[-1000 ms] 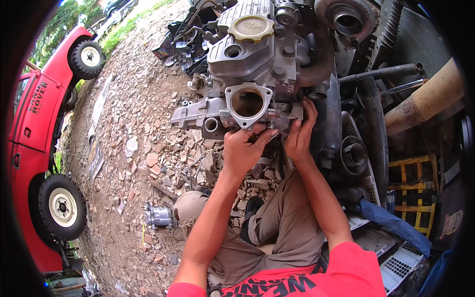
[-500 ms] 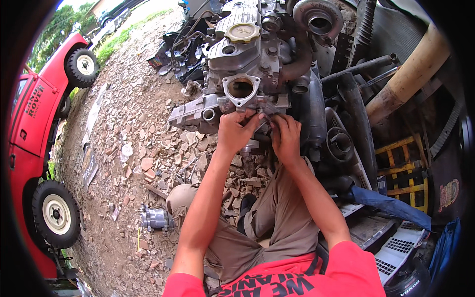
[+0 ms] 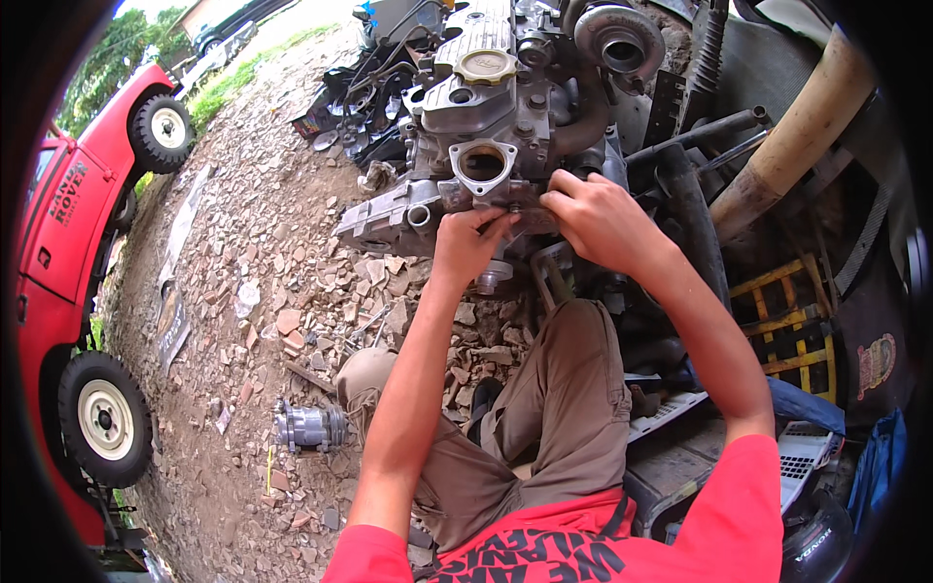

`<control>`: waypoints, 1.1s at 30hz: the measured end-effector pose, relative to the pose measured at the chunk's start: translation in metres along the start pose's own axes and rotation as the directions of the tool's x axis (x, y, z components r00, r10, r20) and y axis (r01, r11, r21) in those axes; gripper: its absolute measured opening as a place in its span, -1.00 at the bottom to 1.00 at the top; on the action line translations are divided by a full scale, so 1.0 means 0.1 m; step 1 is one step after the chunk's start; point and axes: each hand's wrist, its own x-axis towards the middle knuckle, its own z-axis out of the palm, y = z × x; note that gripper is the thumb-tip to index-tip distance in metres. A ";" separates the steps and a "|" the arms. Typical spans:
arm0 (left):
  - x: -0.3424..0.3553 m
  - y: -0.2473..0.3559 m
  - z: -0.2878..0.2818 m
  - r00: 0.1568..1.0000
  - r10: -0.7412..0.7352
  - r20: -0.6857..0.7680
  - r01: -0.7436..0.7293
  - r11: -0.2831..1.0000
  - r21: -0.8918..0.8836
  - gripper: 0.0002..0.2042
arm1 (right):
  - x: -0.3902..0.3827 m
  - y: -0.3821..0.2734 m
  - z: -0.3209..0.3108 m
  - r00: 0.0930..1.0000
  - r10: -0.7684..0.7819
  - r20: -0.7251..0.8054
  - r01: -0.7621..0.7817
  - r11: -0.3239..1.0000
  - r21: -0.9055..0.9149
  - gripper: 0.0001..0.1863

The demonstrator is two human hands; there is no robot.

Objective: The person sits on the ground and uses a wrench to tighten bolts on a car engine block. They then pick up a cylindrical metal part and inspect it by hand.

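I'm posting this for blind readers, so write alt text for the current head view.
A left hand and right hand reach to a grey metal engine, near its round opening. A silvery ribbed cylinder lies on rubble-strewn ground; a red vehicle stands at left.

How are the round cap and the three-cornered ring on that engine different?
The cap is yellowish; the ring is grey. The cap is round; the ring has three corners. The cap's middle is covered; the ring's is a hole. Both are on the engine.
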 end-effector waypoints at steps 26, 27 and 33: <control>0.03 0.15 0.00 0.990 -0.140 0.032 0.140 0.990 0.018 -0.89 | -0.22 0.14 1.32 0.710 0.645 -0.282 -0.372 0.684 0.627 -0.61; 0.03 0.16 0.02 0.991 -0.129 0.035 0.128 0.991 0.022 -0.89 | -0.19 0.11 1.48 0.645 0.667 -0.371 -0.334 0.684 0.649 -0.58; 0.04 0.16 0.08 0.970 -0.242 0.029 0.244 0.959 -0.142 -0.90 | -0.08 -0.11 1.91 0.519 0.720 -0.461 -0.296 0.657 0.694 -0.50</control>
